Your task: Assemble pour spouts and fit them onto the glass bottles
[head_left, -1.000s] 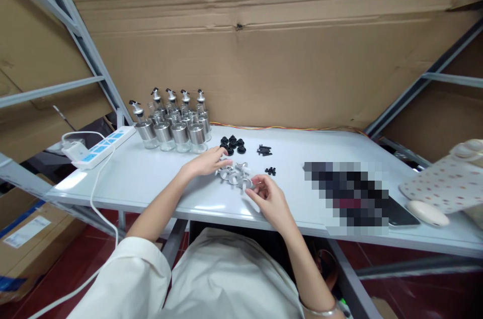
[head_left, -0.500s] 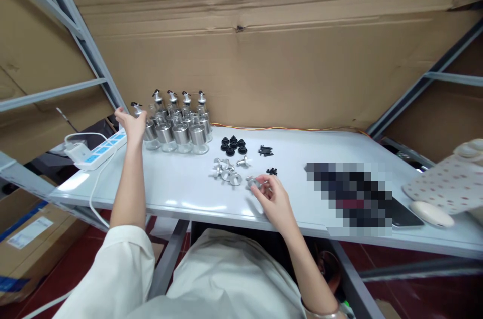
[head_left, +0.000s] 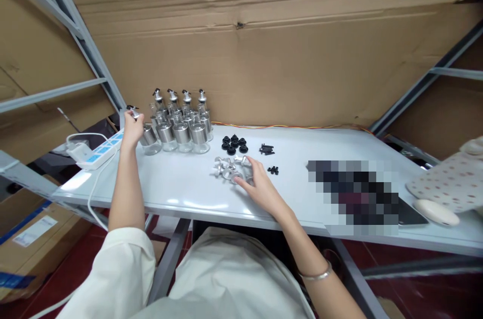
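My left hand [head_left: 133,130] is closed around the silver pourer spout [head_left: 135,114] on top of the leftmost glass bottle [head_left: 150,140], which leans to the left. Beside that bottle stand several more glass bottles [head_left: 181,135] with steel bands, some in the back row topped with pourers. My right hand [head_left: 260,188] curves round the right side of a loose group of silver spout parts [head_left: 225,170], thumb and fingers apart. Behind the group lie several black stoppers [head_left: 231,145]. Black stick-like pieces [head_left: 267,150] and small black caps [head_left: 273,170] lie to their right.
A white power strip [head_left: 98,153] with a plugged-in charger sits at the table's left end. On the right are a blurred-out dark object [head_left: 354,198], a white oval case [head_left: 436,212] and a dotted bag [head_left: 445,183]. Cardboard [head_left: 279,67] walls the back.
My left hand has closed from spread fingers onto the pourer, and the bottle leans more to the left. My right hand has moved left to the silver parts, bringing a loose one to the group.
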`<state>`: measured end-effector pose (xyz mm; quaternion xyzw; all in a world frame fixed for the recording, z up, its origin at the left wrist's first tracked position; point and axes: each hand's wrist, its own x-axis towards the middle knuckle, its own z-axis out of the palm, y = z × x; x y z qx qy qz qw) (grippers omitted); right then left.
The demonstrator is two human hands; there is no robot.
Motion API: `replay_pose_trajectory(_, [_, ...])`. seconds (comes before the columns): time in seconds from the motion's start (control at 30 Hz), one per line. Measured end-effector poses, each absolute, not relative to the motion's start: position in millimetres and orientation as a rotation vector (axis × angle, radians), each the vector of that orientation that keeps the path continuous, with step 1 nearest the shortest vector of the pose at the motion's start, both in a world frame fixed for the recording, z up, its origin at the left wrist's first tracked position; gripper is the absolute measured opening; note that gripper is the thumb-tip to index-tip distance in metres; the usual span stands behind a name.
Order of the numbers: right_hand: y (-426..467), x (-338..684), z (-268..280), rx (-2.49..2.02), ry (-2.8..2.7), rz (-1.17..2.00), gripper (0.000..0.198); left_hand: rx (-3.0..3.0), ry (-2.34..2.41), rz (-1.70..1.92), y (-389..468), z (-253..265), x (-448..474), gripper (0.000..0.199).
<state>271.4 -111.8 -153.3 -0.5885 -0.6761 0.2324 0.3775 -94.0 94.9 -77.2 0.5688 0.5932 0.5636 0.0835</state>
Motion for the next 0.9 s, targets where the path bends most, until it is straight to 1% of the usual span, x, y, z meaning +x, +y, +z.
replay_pose_trajectory(0.13, [-115.2,266.0,-152.3,-1.501,-1.715,0.609,0.068,1.557,1.777,1.642,60.3,-73.5,-85.9,0.020])
replay_pose_trajectory(0.3, [-106.1,262.6,-154.5,-1.485,-1.759,0.594,0.078,1.547,1.664,1.588,13.0,-71.9,-73.3,0.018])
replay_pose_trajectory(0.37, [-103.0,261.5,-154.6,-1.463,-1.803,0.583,0.079,1.584,1.571,1.547,-4.9,-72.2,-68.4,0.020])
replay_pose_trajectory(0.53, [-103.8,256.2,-151.9,-1.460,-1.833,0.558,0.073,1.652,1.200,1.483,-33.2,-77.5,-46.9,0.028])
replay_pose_trajectory(0.63, [-105.3,254.9,-152.0,-1.463,-1.816,0.601,0.077,1.652,1.120,1.455,-38.6,-82.3,-26.1,0.029])
replay_pose_trajectory(0.73, [-106.2,259.2,-155.6,-1.408,-1.681,0.642,0.079,1.687,1.114,1.395,-43.8,-85.1,-3.6,0.032])
replay_pose_trajectory(0.9, [-112.2,274.7,-165.0,-1.385,-1.259,0.571,0.067,1.735,0.937,1.218,-61.1,-84.2,30.7,0.037])
